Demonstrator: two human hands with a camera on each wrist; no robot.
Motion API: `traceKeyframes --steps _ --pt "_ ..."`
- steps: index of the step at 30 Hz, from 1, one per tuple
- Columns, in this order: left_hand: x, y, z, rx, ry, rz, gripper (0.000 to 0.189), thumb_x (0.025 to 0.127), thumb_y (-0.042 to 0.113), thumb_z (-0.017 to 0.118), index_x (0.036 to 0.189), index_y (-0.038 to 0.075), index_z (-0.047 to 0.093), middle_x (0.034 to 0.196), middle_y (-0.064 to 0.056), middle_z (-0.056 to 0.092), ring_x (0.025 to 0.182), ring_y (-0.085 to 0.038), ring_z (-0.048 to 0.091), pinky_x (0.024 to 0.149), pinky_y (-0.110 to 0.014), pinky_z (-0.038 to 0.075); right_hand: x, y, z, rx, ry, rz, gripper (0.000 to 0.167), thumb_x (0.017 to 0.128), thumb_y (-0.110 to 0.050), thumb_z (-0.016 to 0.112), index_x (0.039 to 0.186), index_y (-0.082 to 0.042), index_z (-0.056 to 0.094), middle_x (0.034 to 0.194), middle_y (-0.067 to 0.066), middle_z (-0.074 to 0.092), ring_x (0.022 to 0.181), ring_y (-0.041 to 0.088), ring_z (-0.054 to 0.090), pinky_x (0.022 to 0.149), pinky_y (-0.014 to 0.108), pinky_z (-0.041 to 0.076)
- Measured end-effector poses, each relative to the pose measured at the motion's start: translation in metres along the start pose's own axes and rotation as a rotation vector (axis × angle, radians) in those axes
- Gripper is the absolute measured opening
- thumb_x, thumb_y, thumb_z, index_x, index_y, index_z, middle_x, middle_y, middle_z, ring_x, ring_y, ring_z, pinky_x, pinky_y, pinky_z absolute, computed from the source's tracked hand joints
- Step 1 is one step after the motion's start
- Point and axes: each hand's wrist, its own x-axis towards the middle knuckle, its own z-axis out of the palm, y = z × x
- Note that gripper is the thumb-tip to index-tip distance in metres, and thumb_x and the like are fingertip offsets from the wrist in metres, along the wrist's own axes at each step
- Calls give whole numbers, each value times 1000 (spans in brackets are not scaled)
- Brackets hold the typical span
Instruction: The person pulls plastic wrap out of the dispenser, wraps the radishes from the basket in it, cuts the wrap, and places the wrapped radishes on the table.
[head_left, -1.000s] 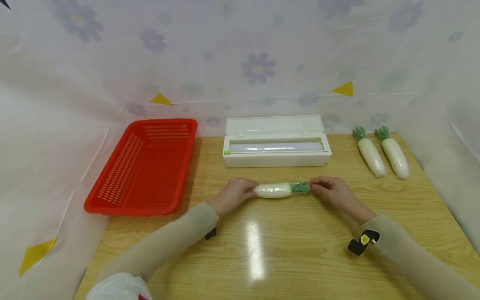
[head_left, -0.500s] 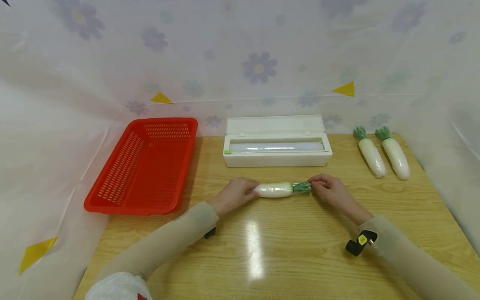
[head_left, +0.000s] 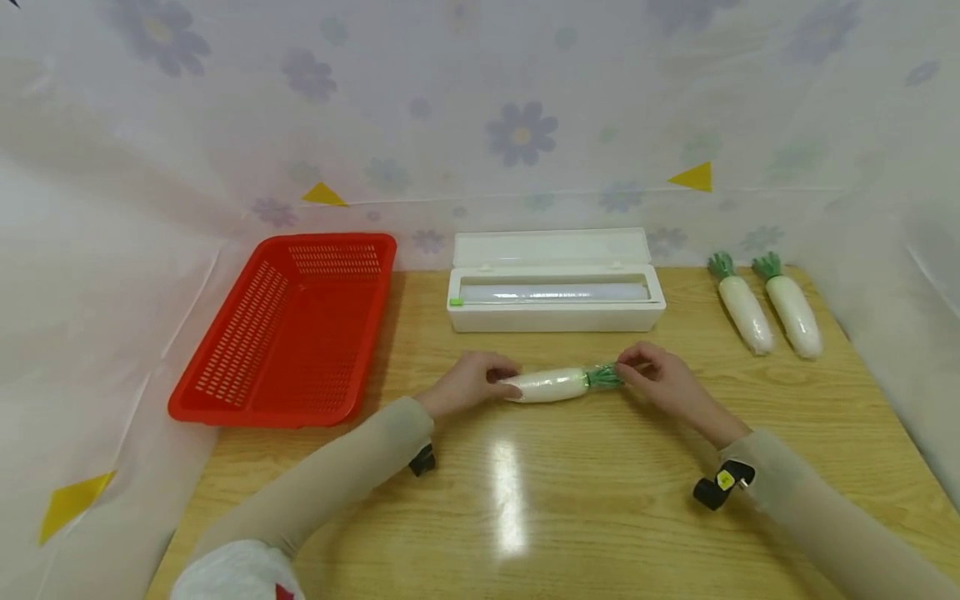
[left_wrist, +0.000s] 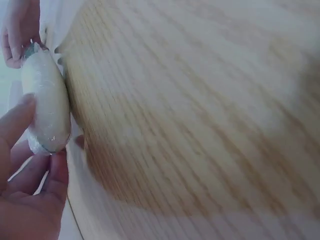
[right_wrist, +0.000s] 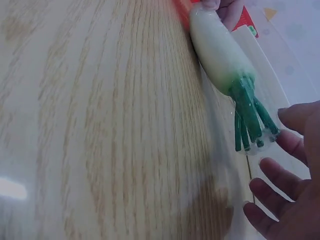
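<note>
A white radish (head_left: 550, 385) with green leaf stubs, wrapped in clear film, lies crosswise in front of the white box. My left hand (head_left: 468, 385) holds its pale tip end; in the left wrist view the thumb lies on the radish's side and the fingers are at its tip. At the leaf end is my right hand (head_left: 667, 385). The right wrist view shows that hand's thumb and forefinger (right_wrist: 292, 145) apart beside the green leaf stubs (right_wrist: 247, 115), with the forefinger at the film's edge and the other fingers loosely spread.
Behind the radish stands a white cling film box (head_left: 555, 318), lid up, a film roll (head_left: 555, 292) inside and a green slider at its left. A red basket (head_left: 362, 367) stands at left. Two more radishes (head_left: 746, 312) (head_left: 793, 315) lie at right on the wooden table (head_left: 600, 517).
The radish has tilted slightly, its tip end now a little nearer to me. My left thumb and fingers have shifted at that end. The right hand has barely moved.
</note>
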Motion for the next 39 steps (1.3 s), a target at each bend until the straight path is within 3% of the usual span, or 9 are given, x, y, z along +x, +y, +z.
traceKeyframes --steps 3,7,13,16,22,29,32,36,39 --pt "-1 -1 2 -29 -52 -10 41 91 25 82 128 9 74 116 -1 76 92 -4 61 82 -22 51 2 1 1 -4 -50 -35 10 103 -13 66 108 -5 64 125 19 70 110 29 68 86 23 54" --pt "-2 -1 6 -22 -56 27 36 92 25 82 125 11 76 110 0 76 86 -7 59 76 -22 50 3 2 4 4 -88 -99 7 103 -10 66 108 -7 61 118 15 74 105 24 70 80 24 53" --pt "-3 -5 8 104 59 99 40 95 22 79 131 7 72 128 -8 73 112 -19 65 100 -34 51 8 2 11 -45 -61 -207 20 103 -5 63 122 1 62 116 13 73 108 29 69 92 44 56" --pt "-1 -7 9 151 119 101 37 93 21 80 126 7 74 124 -8 74 113 -22 63 102 -39 49 12 0 13 -112 -43 -245 25 103 -5 64 126 4 63 119 16 71 112 36 66 99 57 50" --pt "1 -9 16 340 112 195 31 93 21 81 116 7 67 108 -6 65 102 -22 57 94 -38 49 18 -10 15 -331 -24 -355 23 97 -16 74 116 -3 74 110 10 76 105 35 67 95 58 47" --pt "-9 -4 21 449 95 319 20 100 24 73 108 11 60 101 -2 56 98 -19 52 87 -33 48 19 -25 21 -467 -141 -345 36 92 -31 81 120 -8 76 110 4 76 109 34 64 99 61 43" --pt "-11 -2 21 423 81 331 15 103 25 68 105 12 60 99 0 57 95 -15 53 85 -29 49 17 -28 22 -485 -166 -363 38 91 -30 81 121 -8 75 110 5 76 108 34 63 98 62 44" --pt "-10 2 16 314 37 258 12 102 23 69 108 13 66 104 1 62 101 -14 58 92 -28 51 16 -27 24 -505 -187 -411 39 91 -30 81 122 -8 75 113 7 74 110 35 62 95 60 45" --pt "-9 5 12 261 2 212 22 98 23 74 115 11 66 107 0 63 102 -16 59 93 -30 52 15 -27 26 -500 -203 -429 38 91 -30 81 121 -8 74 114 8 73 110 35 61 94 58 46"
